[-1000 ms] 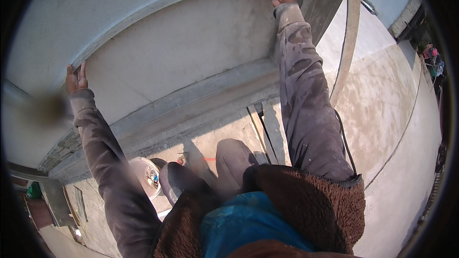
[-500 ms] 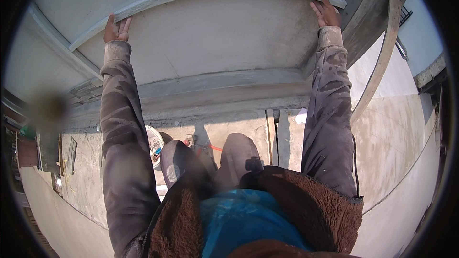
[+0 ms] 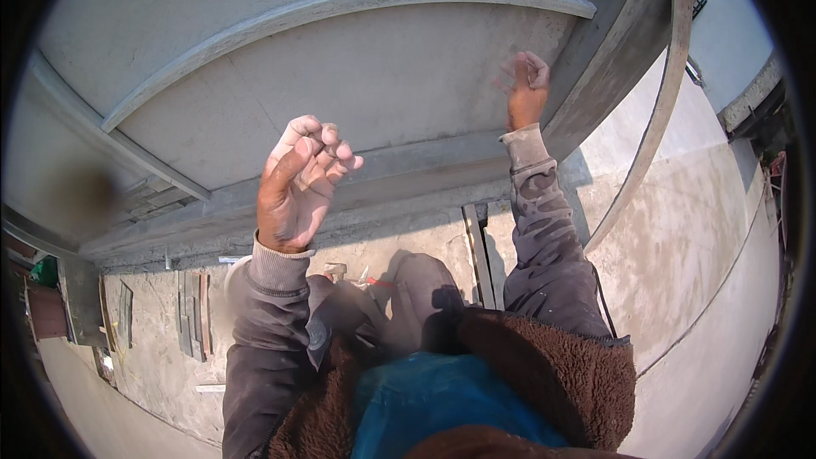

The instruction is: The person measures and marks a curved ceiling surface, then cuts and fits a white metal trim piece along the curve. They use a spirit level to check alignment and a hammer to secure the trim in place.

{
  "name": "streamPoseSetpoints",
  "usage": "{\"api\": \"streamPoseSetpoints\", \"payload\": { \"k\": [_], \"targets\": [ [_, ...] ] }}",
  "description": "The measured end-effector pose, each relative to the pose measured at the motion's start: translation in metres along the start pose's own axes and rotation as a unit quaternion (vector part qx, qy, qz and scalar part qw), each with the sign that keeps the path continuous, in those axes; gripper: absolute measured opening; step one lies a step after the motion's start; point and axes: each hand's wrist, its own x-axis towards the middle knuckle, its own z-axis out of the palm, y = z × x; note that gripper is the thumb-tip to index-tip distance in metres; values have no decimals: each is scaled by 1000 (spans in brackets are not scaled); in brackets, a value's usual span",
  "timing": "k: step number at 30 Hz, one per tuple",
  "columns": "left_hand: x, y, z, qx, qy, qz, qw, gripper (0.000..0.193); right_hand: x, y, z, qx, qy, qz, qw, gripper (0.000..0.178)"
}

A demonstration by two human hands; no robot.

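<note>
My left hand [image 3: 299,187] is raised in front of the grey wall panel [image 3: 382,68], palm toward me. Its fingers are loosely bent and apart, with nothing in them. Farther off and to the right, my right hand [image 3: 525,92] is also up, apparently not holding anything; its fingers are spread and partly smeared by motion. Above both hands a long pale grey strip [image 3: 365,0] runs across the panel, bowed by the lens. Neither hand touches it. A second grey strip [image 3: 157,161] slants down the panel at the left.
To the right, a long narrow board [image 3: 659,119] leans by the thick grey post [image 3: 608,76]. A plank [image 3: 478,255] lies on the floor beyond my knees. Several boards [image 3: 194,314] lie on the floor at the left. Something with a red part [image 3: 380,283] sits near my knees.
Both hands have come away from the long strip and down toward me, the left one most. The strip stays up on the panel. My view has shifted slightly.
</note>
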Motion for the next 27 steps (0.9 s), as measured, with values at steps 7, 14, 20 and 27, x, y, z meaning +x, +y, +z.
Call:
{"api": "streamPoseSetpoints", "payload": {
  "k": [7, 14, 20, 27],
  "targets": [
    [-109, 7, 166, -480, -245, -269, 799, 57, -284, 118, -65, -339, -357, 122, 862, 26],
    [-166, 45, 167, -374, -357, -106, 850, 63, -398, 140, -119, -433, -418, 131, 788, 24],
    [-211, 52, 160, -316, -358, -55, 877, 56, -392, 118, -114, -488, -429, 116, 751, 29],
    [-234, 53, 127, -282, -311, -42, 907, 48, -426, 92, -122, -554, -421, -6, 718, 33]
  ]
}}
